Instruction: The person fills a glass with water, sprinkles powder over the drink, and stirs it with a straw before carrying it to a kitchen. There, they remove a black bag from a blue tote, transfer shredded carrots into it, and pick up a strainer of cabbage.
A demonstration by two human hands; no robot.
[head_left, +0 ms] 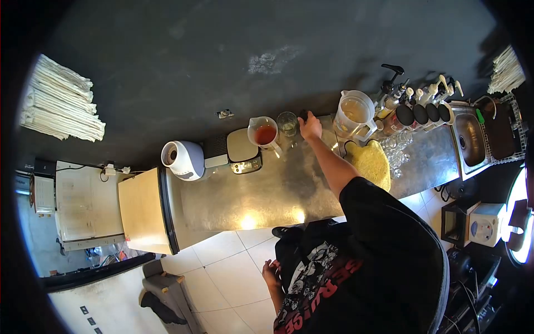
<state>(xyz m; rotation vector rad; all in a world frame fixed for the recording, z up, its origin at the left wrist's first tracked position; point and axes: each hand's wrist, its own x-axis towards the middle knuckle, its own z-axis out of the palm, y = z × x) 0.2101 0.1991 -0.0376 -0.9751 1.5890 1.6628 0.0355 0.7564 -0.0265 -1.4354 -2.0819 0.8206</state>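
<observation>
My right hand [310, 127] stretches across the steel counter [267, 189] to the back wall. Its fingers close on a small dark object [303, 114] there. Just left of that hand stand a clear glass [287, 123] and a pitcher of red-brown liquid [265, 133]. To its right is a large white pitcher of pale liquid [355, 114]. My left hand [271, 273] hangs beside my black printed shirt, over the tiled floor, loosely curled and holding nothing.
A scale [243, 150] and a white round appliance [183, 160] sit at the counter's left. A yellow cloth [371, 161], several upturned glasses [395, 147], pump bottles [425, 94] and a sink [470, 136] lie to the right. Folded white cloths [61, 106] are stacked at far left.
</observation>
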